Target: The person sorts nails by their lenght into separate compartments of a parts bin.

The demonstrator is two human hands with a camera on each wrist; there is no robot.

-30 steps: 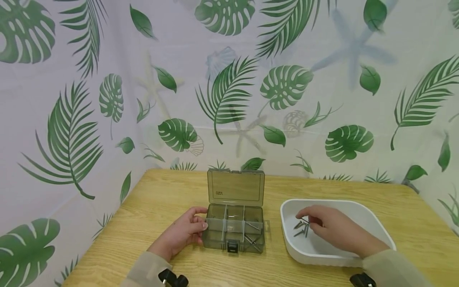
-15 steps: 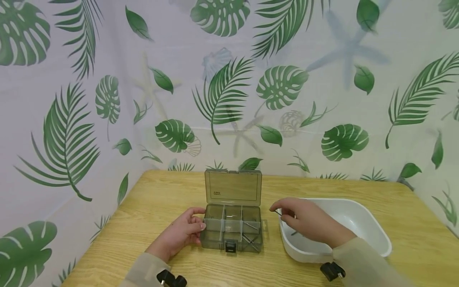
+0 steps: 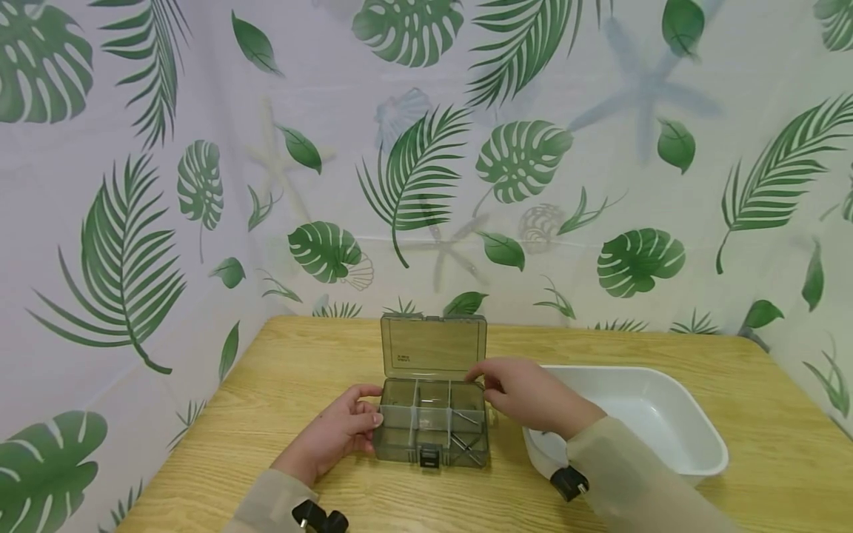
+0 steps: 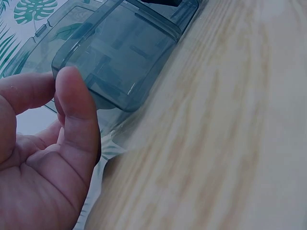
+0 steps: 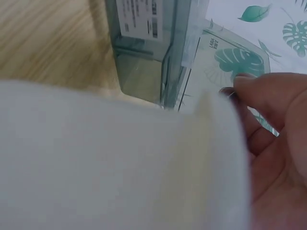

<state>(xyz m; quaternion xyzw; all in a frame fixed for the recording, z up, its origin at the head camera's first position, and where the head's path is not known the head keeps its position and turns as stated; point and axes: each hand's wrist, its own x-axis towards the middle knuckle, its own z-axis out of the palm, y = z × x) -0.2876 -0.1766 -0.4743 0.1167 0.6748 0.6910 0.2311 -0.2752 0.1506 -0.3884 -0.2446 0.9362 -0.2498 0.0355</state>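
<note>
A smoky clear plastic organizer box [image 3: 393, 443] stands on the table with its lid [image 3: 435, 346] raised. Thin dividers split it into several compartments. Slim silver screws [image 3: 464, 444] lie in the right-hand ones. My left hand [image 3: 340, 429] grips the box's left side between thumb and fingers; the left wrist view shows the thumb [image 4: 74, 96] against its wall. My right hand [image 3: 529, 396] is over the box's back right corner, fingertips at the back right compartment. In the right wrist view, a small dark end of a screw [image 5: 227, 90] shows at its pinched fingertips, mostly hidden.
Right of the box stands a white tray [image 3: 706, 465], its left part hidden under my right forearm. The tray's rim [image 5: 120, 103] fills much of the right wrist view. A leaf-print cloth [image 3: 426, 185] hangs behind the wooden table [image 3: 320, 348].
My right hand has lifted a screw out of the white tray and moved left to the box's back right corner. The left hand has kept its hold on the box.
</note>
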